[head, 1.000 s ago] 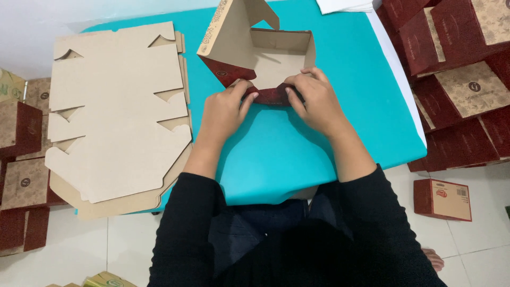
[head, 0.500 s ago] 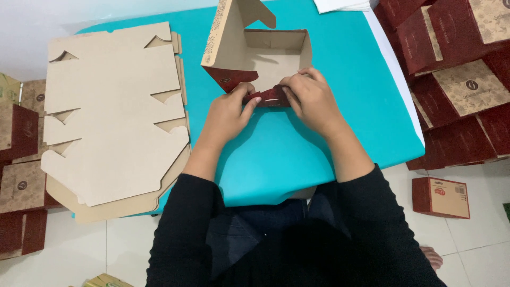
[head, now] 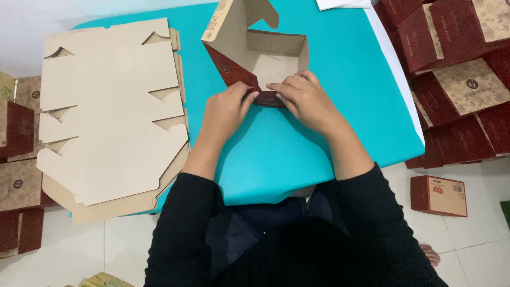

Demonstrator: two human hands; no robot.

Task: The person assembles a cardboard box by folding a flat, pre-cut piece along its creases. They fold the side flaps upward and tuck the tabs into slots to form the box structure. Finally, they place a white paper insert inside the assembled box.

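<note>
A half-folded cardboard box (head: 260,50), brown inside and dark red outside, stands on the turquoise table (head: 297,154) with its lid flap raised at the back. My left hand (head: 226,109) and my right hand (head: 303,98) both press down on the box's near front wall, a dark red flap (head: 268,99) pinched between their fingers. The fingertips of both hands curl over the flap's top edge.
A stack of flat die-cut cardboard blanks (head: 106,117) lies on the table's left part. Finished dark red boxes (head: 457,64) pile up at the right, more boxes (head: 18,138) sit at the left, and one small red box (head: 438,195) lies on the white floor.
Both hands kept hold of the front flap; the right-hand fingers spread further over it and the wall now sits lower and flatter against the box.
</note>
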